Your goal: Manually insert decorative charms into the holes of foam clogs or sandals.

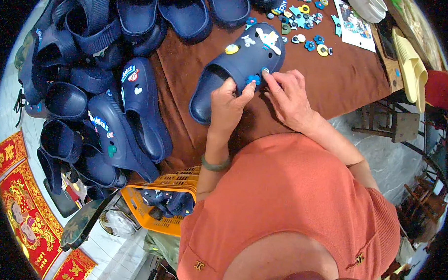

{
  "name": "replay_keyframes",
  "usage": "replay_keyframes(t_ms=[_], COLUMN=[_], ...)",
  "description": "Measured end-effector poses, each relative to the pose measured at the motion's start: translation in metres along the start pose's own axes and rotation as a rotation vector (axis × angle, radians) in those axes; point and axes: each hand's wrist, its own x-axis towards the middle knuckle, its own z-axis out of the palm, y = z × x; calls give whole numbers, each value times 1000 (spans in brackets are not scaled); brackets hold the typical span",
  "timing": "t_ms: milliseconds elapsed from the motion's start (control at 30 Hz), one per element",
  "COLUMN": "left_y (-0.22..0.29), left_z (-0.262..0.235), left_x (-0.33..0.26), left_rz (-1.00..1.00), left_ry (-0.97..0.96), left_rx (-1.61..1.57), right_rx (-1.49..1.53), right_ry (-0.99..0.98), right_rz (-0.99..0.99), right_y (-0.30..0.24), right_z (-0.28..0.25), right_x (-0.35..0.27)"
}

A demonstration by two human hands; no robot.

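Observation:
A dark blue clog (203, 97) lies tilted on the brown cloth, toe pointing away to the right. Its upper carries a white cartoon charm, a small white bear charm, a yellow oval charm and a blue flower charm (253, 80). My left hand (226, 103) grips the clog at its opening, fingers inside and thumb on the upper beside the flower. The fingertips of my right hand (288, 99) close on a small round shoe charm (265, 70) at the clog's side edge; they partly cover it.
Many dark blue clogs (146, 107) crowd the left and far side. Loose charms (302, 22) lie scattered at the far right, near a white printed sheet (355, 26). A yellow slipper (410, 67) rests at the right edge. An orange basket (164, 226) holding decorated clogs stands below left.

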Motion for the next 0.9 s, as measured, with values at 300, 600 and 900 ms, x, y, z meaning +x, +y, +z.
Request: replay_keyframes(t_ms=[300, 600, 900], left_y=[-3, 2, 0], left_z=[0, 2, 3], left_x=[2, 4, 2], left_rz=[-21, 34, 34], left_ry=[-14, 40, 32], left_rx=[-16, 77, -1], right_rx=[-103, -66, 365], right_ry=[-129, -202, 83], right_rz=[-132, -111, 135], right_y=[4, 3, 4], right_z=[1, 7, 2], right_x=[0, 1, 7])
